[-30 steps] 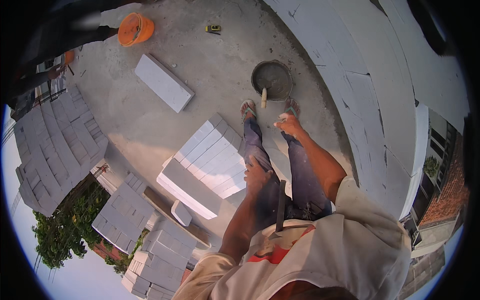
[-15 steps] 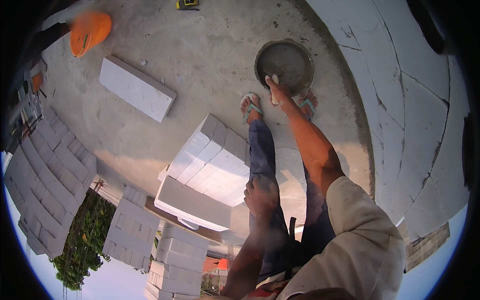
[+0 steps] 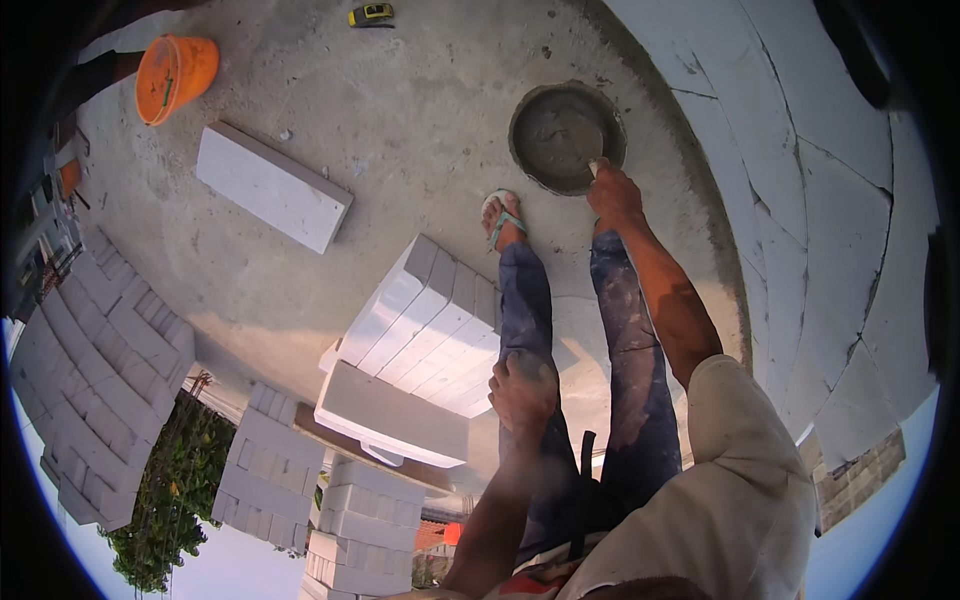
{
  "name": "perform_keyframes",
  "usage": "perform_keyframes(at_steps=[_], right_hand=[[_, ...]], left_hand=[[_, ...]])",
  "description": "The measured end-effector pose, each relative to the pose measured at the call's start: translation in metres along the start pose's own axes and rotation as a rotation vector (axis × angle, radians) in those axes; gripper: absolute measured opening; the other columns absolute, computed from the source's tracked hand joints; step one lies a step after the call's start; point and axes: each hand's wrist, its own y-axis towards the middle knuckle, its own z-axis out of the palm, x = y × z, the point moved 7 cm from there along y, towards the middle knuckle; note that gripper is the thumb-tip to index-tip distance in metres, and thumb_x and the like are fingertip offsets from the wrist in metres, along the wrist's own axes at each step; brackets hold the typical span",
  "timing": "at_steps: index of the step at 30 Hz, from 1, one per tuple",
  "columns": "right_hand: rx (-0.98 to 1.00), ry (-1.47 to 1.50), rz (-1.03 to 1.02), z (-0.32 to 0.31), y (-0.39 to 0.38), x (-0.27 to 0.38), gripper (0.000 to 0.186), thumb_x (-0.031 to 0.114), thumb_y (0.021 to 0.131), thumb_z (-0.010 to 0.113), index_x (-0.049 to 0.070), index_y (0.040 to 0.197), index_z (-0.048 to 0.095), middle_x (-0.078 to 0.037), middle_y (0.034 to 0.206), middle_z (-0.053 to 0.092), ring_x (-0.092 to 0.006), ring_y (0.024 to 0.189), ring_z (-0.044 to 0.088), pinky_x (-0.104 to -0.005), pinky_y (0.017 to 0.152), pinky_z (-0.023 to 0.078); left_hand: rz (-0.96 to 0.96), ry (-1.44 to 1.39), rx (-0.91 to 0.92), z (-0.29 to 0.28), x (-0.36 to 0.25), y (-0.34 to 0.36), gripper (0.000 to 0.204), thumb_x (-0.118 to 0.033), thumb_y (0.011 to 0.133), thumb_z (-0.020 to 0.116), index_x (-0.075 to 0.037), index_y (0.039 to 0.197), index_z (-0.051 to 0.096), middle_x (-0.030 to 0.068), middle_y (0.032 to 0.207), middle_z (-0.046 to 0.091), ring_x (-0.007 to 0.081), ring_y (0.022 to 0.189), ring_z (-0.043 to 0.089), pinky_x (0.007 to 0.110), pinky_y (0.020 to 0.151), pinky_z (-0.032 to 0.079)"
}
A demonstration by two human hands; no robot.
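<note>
A round dark tub (image 3: 517,150) of wet grey mortar (image 3: 560,125) stands on the concrete in front of my feet. At its near right edge my right hand (image 3: 615,195) is closed round the pale handle of a trowel (image 3: 595,167). The trowel's blade dips into the mortar and is hard to make out. My left hand (image 3: 522,390) rests on my left knee, its fingers curled over the trouser leg, with no tool in it. My left foot (image 3: 503,215), in a green-strapped sandal, is beside the tub; my right hand and arm cover the other foot.
A stack of white blocks (image 3: 425,325) stands close by my left leg. Farther left lies a single white block (image 3: 272,188), with an orange bucket (image 3: 190,70) beyond it near another person's arm (image 3: 105,75). A yellow tape measure (image 3: 371,14) lies far ahead. A white block wall (image 3: 830,220) rises at right.
My right hand has swung right along the tub's near edge, now covering my right foot. My left hand stays on the knee. The orange bucket has shifted slightly down and left in view.
</note>
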Motion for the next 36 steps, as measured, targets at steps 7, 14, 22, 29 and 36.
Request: perform_keyframes(at_steps=[7,14,22,29,36], right_hand=[[-0.006,0.379,-0.283,0.055,0.017,-0.026,0.049,0.035,0.090,0.079,-0.001,0.122,0.067,-0.025,0.116,0.074,-0.0411,0.111,0.072,-0.0507,0.094,0.055],[-0.073,0.441,-0.183,0.009,-0.086,-0.068,0.063,0.044,0.083,0.089,0.000,0.123,0.068,-0.020,0.110,0.076,-0.0356,0.105,0.074,-0.0434,0.092,0.057],[-0.296,0.839,-0.276,-0.184,-0.337,-0.054,0.048,0.038,0.087,0.086,0.001,0.114,0.072,-0.012,0.088,0.071,-0.0219,0.081,0.067,-0.0400,0.076,0.054],[-0.576,1.289,-0.210,-0.297,-0.525,-0.088,0.028,0.025,0.098,0.059,-0.001,0.108,0.060,-0.008,0.077,0.061,-0.0148,0.061,0.058,-0.0367,0.059,0.049],[-1.190,0.244,0.096,-0.395,-0.544,-0.109,0.026,0.014,0.097,0.063,-0.002,0.117,0.062,-0.019,0.100,0.069,-0.0315,0.089,0.076,-0.0485,0.070,0.060]], left_hand=[[-0.028,0.031,0.038,-0.010,-0.007,0.001,0.069,-0.042,0.088,0.075,-0.006,0.144,0.059,0.0173,0.138,0.060,0.0404,0.129,0.058,0.053,0.108,0.048],[0.086,0.078,-0.036,-0.040,-0.019,-0.003,0.063,-0.044,0.092,0.068,-0.004,0.140,0.060,0.0199,0.137,0.060,0.0414,0.125,0.060,0.053,0.103,0.050],[0.663,-0.099,0.015,-0.097,-0.014,0.010,0.065,-0.037,0.093,0.071,0.003,0.143,0.057,0.0259,0.139,0.061,0.0464,0.132,0.056,0.053,0.112,0.046],[0.850,0.066,0.031,-0.224,-0.026,-0.010,0.060,-0.037,0.090,0.068,0.007,0.131,0.067,0.0300,0.126,0.072,0.0433,0.122,0.068,0.045,0.107,0.053],[0.847,0.087,-0.039,-0.283,-0.008,0.020,0.049,-0.034,0.090,0.067,0.007,0.116,0.071,0.0288,0.115,0.073,0.0416,0.109,0.070,0.045,0.095,0.054]])
